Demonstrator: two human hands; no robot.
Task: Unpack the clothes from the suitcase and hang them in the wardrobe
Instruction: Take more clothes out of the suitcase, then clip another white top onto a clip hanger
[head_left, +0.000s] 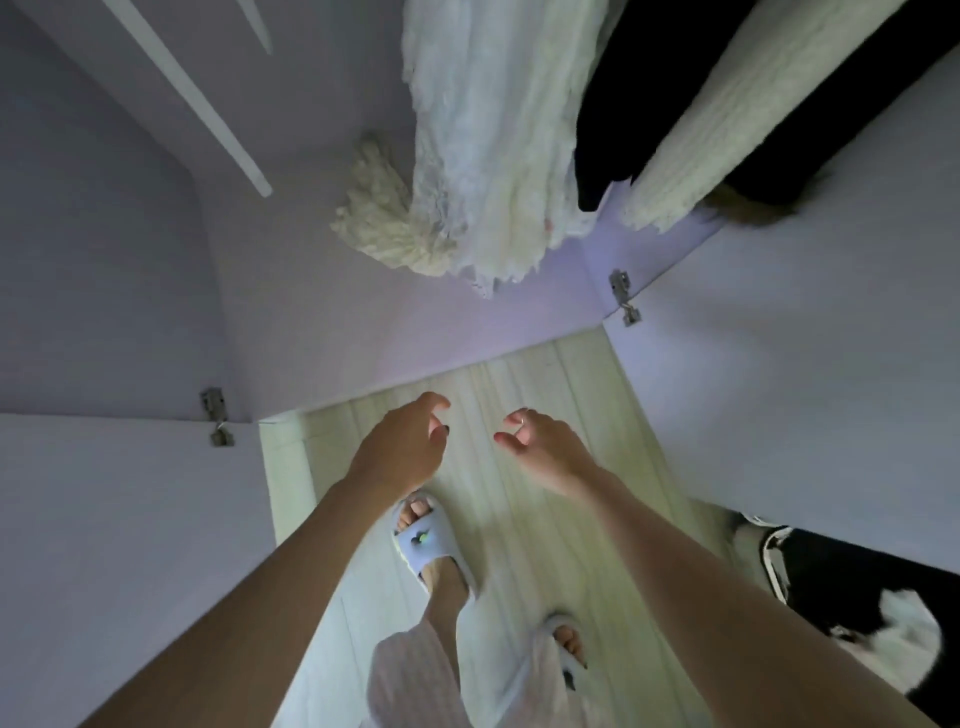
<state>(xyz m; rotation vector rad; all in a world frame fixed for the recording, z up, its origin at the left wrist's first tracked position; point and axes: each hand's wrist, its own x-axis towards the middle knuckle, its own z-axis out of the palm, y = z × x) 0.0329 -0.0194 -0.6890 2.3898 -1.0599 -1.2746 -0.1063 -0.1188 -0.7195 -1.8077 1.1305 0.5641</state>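
Note:
I stand before the open wardrobe (363, 332), whose pale lilac floor lies just past my hands. Inside hang a white ruffled dress (488, 156), a black garment (639, 83) and a cream knit piece (727, 130). A cream fluffy item (379, 218) lies on the wardrobe floor beneath the dress. My left hand (405, 447) and my right hand (540, 447) hover side by side over the light wooden floor, fingers loosely curled, holding nothing. The black suitcase (852, 587) shows at the lower right with something white in it.
Wardrobe doors stand open on both sides, the left door (119, 519) and the right door (805, 364), each with a metal hinge. My feet in pale slippers (431, 551) stand on the wooden floor between the doors.

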